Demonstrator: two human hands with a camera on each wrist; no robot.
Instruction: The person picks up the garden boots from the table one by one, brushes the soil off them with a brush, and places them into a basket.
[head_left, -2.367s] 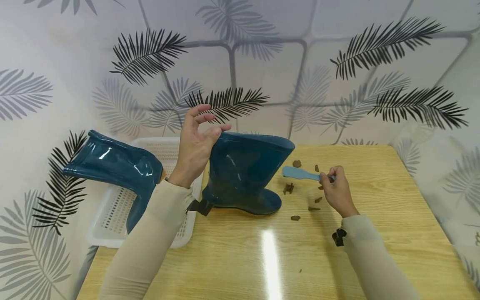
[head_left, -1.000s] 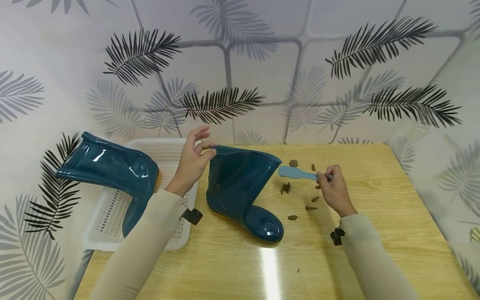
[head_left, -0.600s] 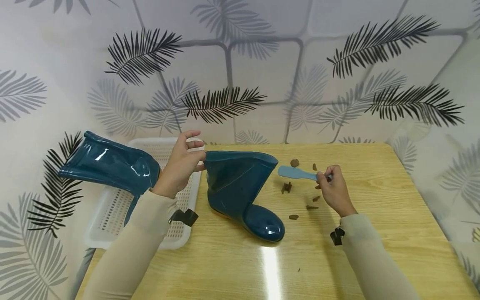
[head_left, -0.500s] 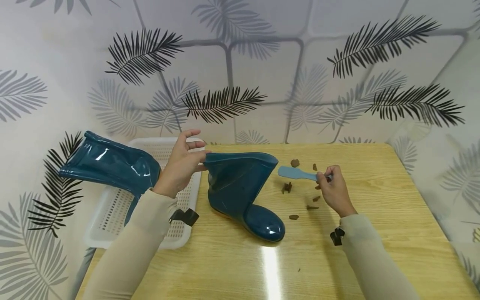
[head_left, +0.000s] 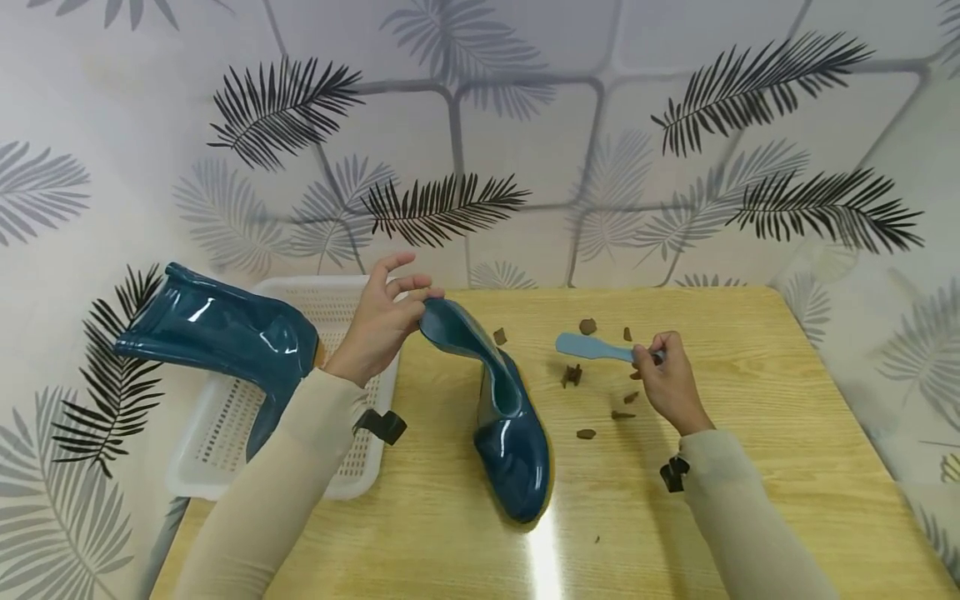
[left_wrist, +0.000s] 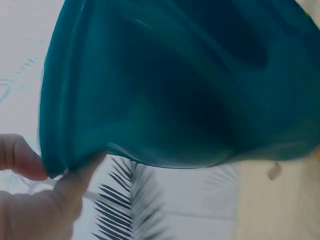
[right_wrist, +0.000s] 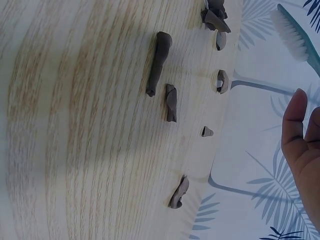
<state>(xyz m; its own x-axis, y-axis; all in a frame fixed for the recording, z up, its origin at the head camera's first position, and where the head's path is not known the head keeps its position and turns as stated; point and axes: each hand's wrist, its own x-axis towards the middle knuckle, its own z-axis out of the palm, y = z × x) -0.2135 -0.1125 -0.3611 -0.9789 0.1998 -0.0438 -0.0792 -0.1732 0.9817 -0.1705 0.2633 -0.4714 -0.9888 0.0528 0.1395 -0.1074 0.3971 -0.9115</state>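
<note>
Boot (head_left: 510, 433) stands on the counter (head_left: 750, 467), toe toward the camera, shaft bent over and pulled to the left at its top. Left hand (head_left: 378, 325) pinches the shaft rim between thumb and fingers; left wrist view shows thumb and a fingertip clamped on the boot's (left_wrist: 175, 85) teal edge, so that grip is holding the boot. Right hand (head_left: 667, 379), right of the boot, holds a light blue brush (head_left: 588, 346) by its handle, fingers curled round it, head pointing toward the boot and raised off the counter. In the right wrist view the brush (right_wrist: 295, 32) bristles show white at the top corner, with fingers (right_wrist: 300, 130) at the edge. Brown mud bits (head_left: 573, 375) lie scattered on the counter between boot and right hand; the same bits (right_wrist: 160, 62) show close up in the right wrist view. A second boot (head_left: 217, 333) lies in a white basket (head_left: 225, 417) left of the first boot, shaft sticking out past the basket's left rim. Both arms wear beige sleeves (head_left: 277, 492).
</note>
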